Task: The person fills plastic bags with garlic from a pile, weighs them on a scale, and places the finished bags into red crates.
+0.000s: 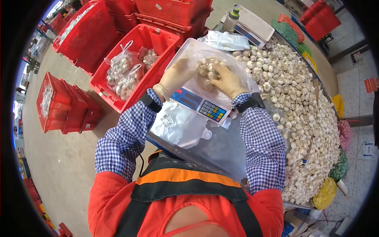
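Note:
A clear plastic bag (241, 75) with several garlic bulbs (205, 69) in it lies on the pan of a digital scale (187, 98). My left hand (173, 77), in a pale glove, holds the bag's left side; its fingertips are partly behind the film. On the bag's right, my right hand (229, 82), gloved too, curls its thumb and fingers round garlic bulbs. The scale's blue panel and keypad face me. Flat plastic bags (177, 122) lie just in front of the scale.
Loose garlic (304, 130) is heaped along the table's right side. A red crate (138, 35) with bagged garlic (122, 73) stands at left. Behind the scale are a bottle (231, 19), more flat bags (225, 40) and a second scale (252, 25). Stacked red crates (65, 104) stand on the floor.

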Tool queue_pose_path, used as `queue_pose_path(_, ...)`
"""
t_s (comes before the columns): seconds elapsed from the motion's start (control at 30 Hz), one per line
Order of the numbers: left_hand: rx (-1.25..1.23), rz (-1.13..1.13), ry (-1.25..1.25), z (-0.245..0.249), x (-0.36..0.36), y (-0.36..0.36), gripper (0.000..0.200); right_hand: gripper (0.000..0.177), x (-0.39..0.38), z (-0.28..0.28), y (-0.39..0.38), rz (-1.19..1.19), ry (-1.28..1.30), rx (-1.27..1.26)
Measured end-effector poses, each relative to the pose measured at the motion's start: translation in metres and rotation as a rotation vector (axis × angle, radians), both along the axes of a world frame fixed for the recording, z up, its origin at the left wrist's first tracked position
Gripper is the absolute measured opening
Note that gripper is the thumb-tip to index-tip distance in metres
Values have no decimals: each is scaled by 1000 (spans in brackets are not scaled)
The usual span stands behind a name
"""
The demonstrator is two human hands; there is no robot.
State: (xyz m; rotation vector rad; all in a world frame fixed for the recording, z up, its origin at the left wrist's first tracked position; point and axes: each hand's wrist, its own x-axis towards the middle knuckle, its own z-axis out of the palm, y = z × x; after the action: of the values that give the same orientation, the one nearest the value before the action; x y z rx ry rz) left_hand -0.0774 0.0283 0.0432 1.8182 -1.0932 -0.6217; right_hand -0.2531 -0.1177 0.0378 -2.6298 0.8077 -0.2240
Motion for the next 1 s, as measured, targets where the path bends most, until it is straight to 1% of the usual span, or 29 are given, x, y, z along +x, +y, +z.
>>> queue_pose_path(0.03,0,2,2,-1,-1,2,67,50,5,0,5,-44,123,-12)
queue_pose_path(0.07,-14,0,-19,-1,-1,5,66,50,11,-5,6,-40,124,-11)
queue_pose_path(0.13,-27,3,-41,7,-5,11,66,43,24,-12,5,-101,224,-79)
queue_pose_path(0.17,-5,-10,9,13,-6,15,61,43,29,-13,2,-98,224,-77)
queue_pose_path(0.2,19,-24,59,17,-9,18,57,40,33,-9,2,-68,374,-67)
queue_pose_path(0.23,23,-25,60,15,-9,20,57,37,34,-5,3,-39,525,-55)
queue_pose_path(0.27,-16,-28,84,10,-9,21,55,37,32,-10,4,-41,526,-52)
queue_pose_path(0.33,-52,-44,111,-2,-9,24,52,36,21,-16,8,-40,280,-136)
queue_pose_path(0.37,-125,-7,131,-10,-8,26,54,36,10,-17,9,-51,281,-138)
queue_pose_path(0.43,-249,28,224,-18,-9,33,57,40,-28,16,38,-94,-129,13)
queue_pose_path(0.47,-223,24,239,-11,-10,39,59,46,-53,35,55,-114,-232,146)
queue_pose_path(0.5,-221,34,291,-6,-11,45,60,48,-81,53,77,-178,-264,170)
queue_pose_path(0.57,-200,51,361,-1,-11,54,62,45,-147,56,109,-165,-534,550)
queue_pose_path(0.63,-218,62,434,-2,-11,54,61,45,-209,74,145,-301,-288,561)
queue_pose_path(0.7,-205,55,460,-3,-9,50,61,47,-267,69,177,-546,21,656)
queue_pose_path(0.73,-241,51,490,-2,-10,47,61,46,-300,53,195,-644,84,764)
queue_pose_path(0.77,-271,47,521,0,-11,45,62,46,-321,49,214,-650,303,669)
queue_pose_path(0.83,-263,41,531,9,-17,42,61,47,-386,-3,258,-690,727,644)
queue_pose_path(0.9,-262,45,501,4,-11,39,61,45,-417,-32,298,-490,1137,695)
queue_pose_path(0.93,-249,47,495,3,-8,40,61,45,-423,-44,312,-481,1136,708)
queue_pose_path(1.0,-293,41,515,6,-9,41,61,43,-437,-67,341,-555,1096,616)
